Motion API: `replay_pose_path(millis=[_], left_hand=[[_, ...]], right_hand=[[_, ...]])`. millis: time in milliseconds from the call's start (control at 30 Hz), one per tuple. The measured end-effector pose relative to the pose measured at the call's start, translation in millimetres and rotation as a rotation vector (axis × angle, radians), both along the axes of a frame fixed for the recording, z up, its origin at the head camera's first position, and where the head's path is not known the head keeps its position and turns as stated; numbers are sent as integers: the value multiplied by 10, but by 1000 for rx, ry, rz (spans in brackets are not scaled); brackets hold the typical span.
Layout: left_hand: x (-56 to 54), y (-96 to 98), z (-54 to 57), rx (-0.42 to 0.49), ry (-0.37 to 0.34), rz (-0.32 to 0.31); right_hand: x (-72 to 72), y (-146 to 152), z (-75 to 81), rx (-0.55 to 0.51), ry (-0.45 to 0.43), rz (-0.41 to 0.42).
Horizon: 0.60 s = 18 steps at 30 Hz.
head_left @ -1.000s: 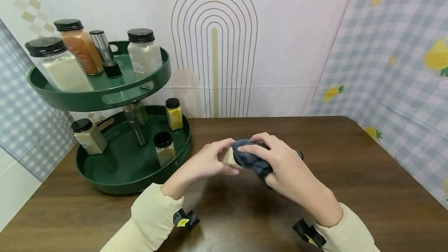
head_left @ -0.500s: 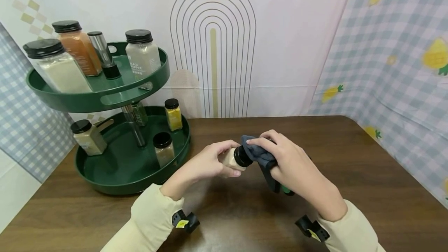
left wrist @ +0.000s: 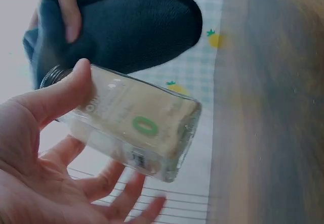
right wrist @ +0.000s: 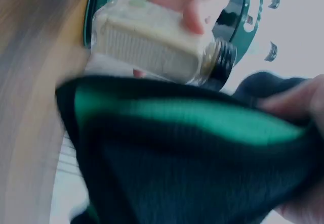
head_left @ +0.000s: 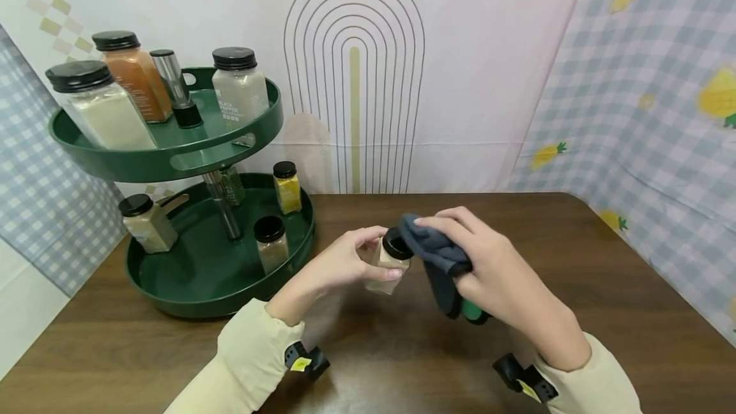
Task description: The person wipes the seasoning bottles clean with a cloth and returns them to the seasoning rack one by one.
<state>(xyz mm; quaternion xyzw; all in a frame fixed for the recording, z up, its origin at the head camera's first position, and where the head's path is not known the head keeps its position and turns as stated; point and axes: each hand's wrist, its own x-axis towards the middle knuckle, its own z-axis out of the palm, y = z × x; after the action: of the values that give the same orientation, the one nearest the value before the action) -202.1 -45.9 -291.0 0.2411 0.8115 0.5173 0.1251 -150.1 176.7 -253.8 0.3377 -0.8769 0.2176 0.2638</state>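
My left hand [head_left: 345,265] holds a small square glass spice jar [left wrist: 136,123] between thumb and fingers, over the table. Pale powder fills the jar, its black lid [head_left: 397,243] is on, and a green mark shows on its side. My right hand [head_left: 489,267] grips a dark blue-grey cloth [head_left: 431,245] with a green inner side, bunched up at the lid. A loose part of the cloth [right wrist: 187,168] hangs below the right hand. In the right wrist view the cloth covers much of the scene and is blurred.
A two-tier green rack [head_left: 218,308] stands at the left. Its upper tray [head_left: 144,161] bears several larger jars and a silver-and-black cylinder [head_left: 176,88]; the lower one bears several small jars, including a yellow one [head_left: 287,190]. Patterned cloth [head_left: 489,82] hangs behind the wooden table [head_left: 368,356].
The right hand and cloth have drawn back to the right, uncovering the black lid. The left hand has tipped the jar more upright. More of the cloth hangs down, showing green.
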Motion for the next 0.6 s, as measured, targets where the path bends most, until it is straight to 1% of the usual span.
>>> replay_pose_path(millis=[67, 133, 300, 467, 600], left_hand=[[-4, 3, -2, 28, -25, -2], [1, 9, 9, 59, -50, 1], [13, 21, 22, 119, -125, 8], [19, 15, 39, 164, -187, 9], [16, -25, 59, 256, -247, -9]], right_hand=[[2, -25, -4, -19, -10, 81], [0, -44, -12, -33, -21, 113], [3, -47, -20, -58, -46, 106], [2, -35, -30, -51, -47, 119], [9, -19, -36, -21, -53, 106]])
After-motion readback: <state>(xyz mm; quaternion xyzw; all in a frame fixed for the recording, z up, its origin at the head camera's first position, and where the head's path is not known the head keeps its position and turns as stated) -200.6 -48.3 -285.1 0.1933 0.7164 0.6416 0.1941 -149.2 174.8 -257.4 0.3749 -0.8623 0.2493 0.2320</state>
